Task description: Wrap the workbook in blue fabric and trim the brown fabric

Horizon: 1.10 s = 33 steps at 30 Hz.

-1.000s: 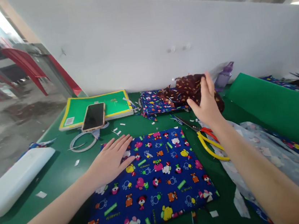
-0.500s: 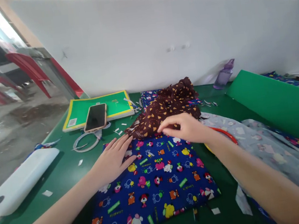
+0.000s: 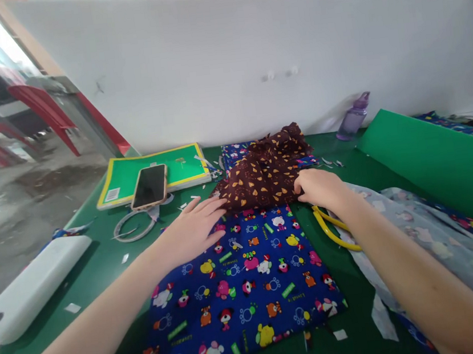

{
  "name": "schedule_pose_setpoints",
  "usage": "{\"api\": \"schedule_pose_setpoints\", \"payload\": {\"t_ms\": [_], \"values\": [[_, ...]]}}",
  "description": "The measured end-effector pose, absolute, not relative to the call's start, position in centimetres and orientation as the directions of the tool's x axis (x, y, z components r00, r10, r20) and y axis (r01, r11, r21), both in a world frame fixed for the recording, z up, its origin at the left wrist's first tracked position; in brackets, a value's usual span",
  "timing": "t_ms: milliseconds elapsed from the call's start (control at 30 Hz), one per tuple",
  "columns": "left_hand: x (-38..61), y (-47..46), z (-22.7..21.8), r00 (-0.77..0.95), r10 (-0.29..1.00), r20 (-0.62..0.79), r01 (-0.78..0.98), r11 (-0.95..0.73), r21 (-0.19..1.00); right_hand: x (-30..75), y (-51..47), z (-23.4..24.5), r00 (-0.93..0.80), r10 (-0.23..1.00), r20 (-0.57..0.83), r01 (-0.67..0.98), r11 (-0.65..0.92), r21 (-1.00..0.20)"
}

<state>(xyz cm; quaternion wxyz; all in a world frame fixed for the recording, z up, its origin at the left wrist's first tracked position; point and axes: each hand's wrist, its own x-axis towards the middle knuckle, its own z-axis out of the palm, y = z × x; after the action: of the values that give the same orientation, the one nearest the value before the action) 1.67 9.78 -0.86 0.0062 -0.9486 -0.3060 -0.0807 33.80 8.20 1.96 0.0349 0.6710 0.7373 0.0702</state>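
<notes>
A blue fabric piece [image 3: 250, 290] printed with cartoon animals lies flat before me on the green table. At its far edge rests a crumpled dark brown fabric [image 3: 262, 174] with small tan motifs. My left hand [image 3: 195, 231] lies palm down, fingers stretched, on the blue fabric's far left corner, fingertips by the brown fabric's near edge. Fingers curled together, my right hand [image 3: 322, 189] grips the brown fabric's right edge. Yellow scissor handles [image 3: 334, 234] show just below that wrist, partly hidden by my forearm.
On the left are a phone [image 3: 149, 186] on a green book [image 3: 187, 160], a clear ring [image 3: 134, 227] and a white oblong device [image 3: 34, 288]. Pale printed fabric [image 3: 416, 235], a green panel [image 3: 441, 157] and a purple bottle [image 3: 353, 118] stand right. A white partition [image 3: 205, 66] rises behind.
My right hand has moved right, from the brown fabric's near middle to its right edge. The fabric's near edge now lies smoother. My left hand has shifted slightly right and away from me.
</notes>
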Motion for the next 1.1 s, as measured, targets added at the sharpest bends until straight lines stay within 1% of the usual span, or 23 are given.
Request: {"api": "schedule_pose_setpoints", "payload": {"t_ms": [67,133,200,267,367,467,600,733,800,867,933,967,1000,1100], "values": [[1.7,10.5,-1.2,0.781,0.596,0.184,0.597,-0.8,0.061,33.6,8.3,1.9,-0.085,0.994,0.062,0.988,0.076,0.133],[1.7,11.0,-1.4,0.737,0.631,0.244,0.631,-0.771,0.088,33.4,8.3,2.1,-0.082,0.992,0.095,0.992,0.072,0.103],[1.5,11.2,-1.3,0.681,0.665,0.308,0.667,-0.736,0.116,33.2,8.3,2.3,-0.107,0.985,0.133,0.993,0.1,0.061],[1.2,11.4,-1.0,0.611,0.687,0.392,0.691,-0.705,0.158,32.8,8.2,2.3,-0.16,0.973,0.167,0.987,0.16,0.013],[0.6,11.8,-0.4,0.51,0.673,0.536,0.692,-0.69,0.21,32.0,8.2,1.5,-0.219,0.951,0.22,0.972,0.233,-0.038],[-0.3,12.3,0.1,0.442,0.659,0.608,0.703,-0.676,0.222,31.1,8.5,0.2,-0.229,0.933,0.277,0.966,0.253,-0.056],[-1.5,12.9,0.9,0.361,0.673,0.645,0.732,-0.633,0.251,30.2,8.8,-0.9,-0.271,0.908,0.318,0.946,0.313,-0.087],[-2.5,13.3,1.6,0.241,0.681,0.691,0.77,-0.568,0.291,29.4,8.6,-1.2,-0.328,0.884,0.334,0.906,0.394,-0.155],[-3.0,13.6,1.5,0.188,0.742,0.643,0.805,-0.491,0.332,28.9,8.5,-1.5,-0.387,0.868,0.311,0.868,0.456,-0.195],[-3.3,14.0,0.9,0.156,0.829,0.536,0.835,-0.401,0.377,28.5,8.4,-2.1,-0.43,0.86,0.276,0.836,0.494,-0.237],[-3.5,14.5,0.0,0.128,0.885,0.448,0.857,-0.326,0.398,28.2,8.3,-2.7,-0.443,0.864,0.241,0.821,0.498,-0.278],[-3.4,14.6,-0.3,0.132,0.889,0.439,0.867,-0.318,0.384,28.2,8.2,-3.0,-0.438,0.869,0.229,0.819,0.491,-0.298],[-3.2,14.5,-0.6,0.15,0.876,0.458,0.875,-0.333,0.351,28.1,8.2,-3.2,-0.428,0.876,0.223,0.818,0.48,-0.318],[-1.8,13.4,-0.8,0.28,0.78,0.56,0.862,-0.461,0.21,28.0,8.2,-2.8,-0.384,0.892,0.238,0.814,0.449,-0.368]]}}
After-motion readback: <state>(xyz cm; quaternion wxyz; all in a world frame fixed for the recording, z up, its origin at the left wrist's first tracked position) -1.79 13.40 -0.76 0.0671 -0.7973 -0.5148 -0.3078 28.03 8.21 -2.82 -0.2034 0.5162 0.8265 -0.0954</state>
